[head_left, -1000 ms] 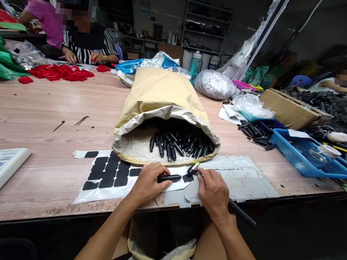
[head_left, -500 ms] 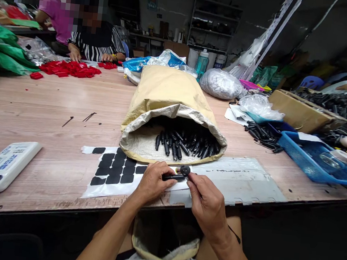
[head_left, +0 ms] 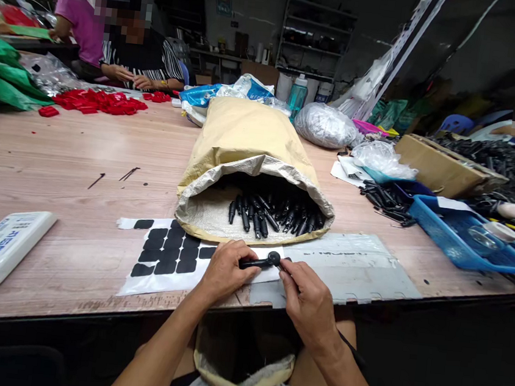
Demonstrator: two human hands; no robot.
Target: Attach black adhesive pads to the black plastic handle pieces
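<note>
My left hand (head_left: 227,271) is closed on a black pen-like part (head_left: 254,263) above the white sheet. At its right end sits a round black head (head_left: 273,258). My right hand (head_left: 309,293) is pinched just right of that head, on something thin and too small to make out. Beyond both hands, an open tan sack (head_left: 254,134) lies on its side with many black parts (head_left: 262,215) in its mouth. A white sheet with black rounded squares (head_left: 167,254) is on the table to the left of my left hand.
A grey plastic sheet (head_left: 360,268) lies at right, with a blue tray (head_left: 469,237) and cardboard box (head_left: 447,167) beyond. A white device (head_left: 3,246) stands at left. Red pieces (head_left: 99,101) lie near another person's hands. An open sack (head_left: 241,385) is below the table edge.
The round head now lines up with the end of the black part, and the yellow-green spot beside it no longer shows. Across the table, the other person's hands have come together.
</note>
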